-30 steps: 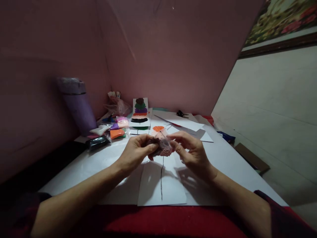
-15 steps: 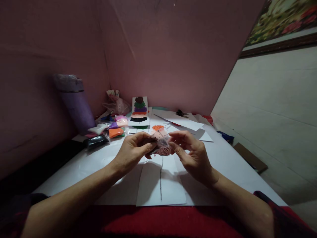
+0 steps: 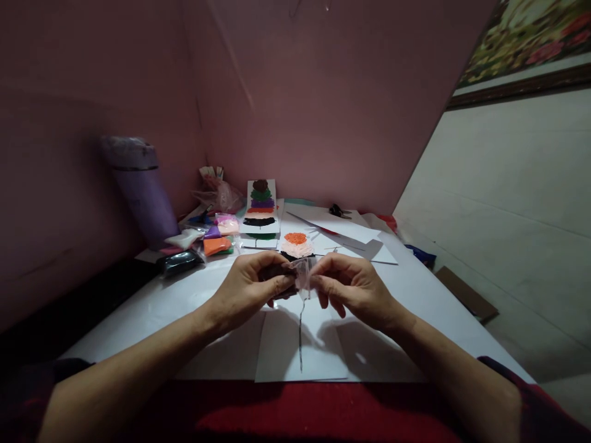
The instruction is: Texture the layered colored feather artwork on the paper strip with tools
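Fingers of the left hand (image 3: pixel 247 284) pinch the dark end of a small plastic bag (image 3: pixel 303 274); those of the right hand (image 3: pixel 353 280) pinch its clear end. Beneath the fingers lies a white card (image 3: pixel 279 354), its orange patch (image 3: pixel 295 238) beyond them.

Pink walls (image 3: pixel 300 104) meeting in a corner, left side darker. Pale wall (image 3: pixel 512 184) at right, framed picture (image 3: pixel 530 55) up high. White table (image 3: pixel 406 301), red cloth (image 3: pixel 277 409) along near edge. Dim light.
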The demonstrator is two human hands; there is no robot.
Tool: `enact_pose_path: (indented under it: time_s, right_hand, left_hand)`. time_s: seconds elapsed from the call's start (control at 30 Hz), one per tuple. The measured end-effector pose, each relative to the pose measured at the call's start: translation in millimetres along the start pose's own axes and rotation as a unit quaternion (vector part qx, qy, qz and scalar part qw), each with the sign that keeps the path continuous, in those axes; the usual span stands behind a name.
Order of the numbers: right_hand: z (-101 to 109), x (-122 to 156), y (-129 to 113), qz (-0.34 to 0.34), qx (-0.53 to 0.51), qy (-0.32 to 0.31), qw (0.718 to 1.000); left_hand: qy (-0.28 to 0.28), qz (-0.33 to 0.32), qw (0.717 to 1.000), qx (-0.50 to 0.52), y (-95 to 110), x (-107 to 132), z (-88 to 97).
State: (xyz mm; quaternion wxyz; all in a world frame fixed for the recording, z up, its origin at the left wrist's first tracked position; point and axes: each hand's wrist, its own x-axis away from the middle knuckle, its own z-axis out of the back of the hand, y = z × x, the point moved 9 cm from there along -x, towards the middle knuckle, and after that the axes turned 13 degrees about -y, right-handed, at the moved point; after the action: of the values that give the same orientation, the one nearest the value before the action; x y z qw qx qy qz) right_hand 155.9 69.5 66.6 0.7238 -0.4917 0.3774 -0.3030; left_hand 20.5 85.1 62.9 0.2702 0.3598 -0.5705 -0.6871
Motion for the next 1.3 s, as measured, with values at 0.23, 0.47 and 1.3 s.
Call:
enact_pose_path:
  time_s: [0.23,0.47,1.3]
  right_hand:
    - [8.8,-2.0,-4.8,0.032,-0.061,0.048,0.996]
    - [7.1,0.0,-7.2,0.053,-0.024,0.050,0.997]
    - [-24.9,8.2,-7.6,0.039,0.037,0.011,0.999]
  left_hand:
    - [-0.072,0.025,0.992,0.105,-7.5,-1.9,-5.8]
    - [-0.038,0.046,0.996,0.072,-12.1,-2.3,-0.1]
    - [0.012,-0.236,0.854,-0.464,53.6,29.7,-36.3]
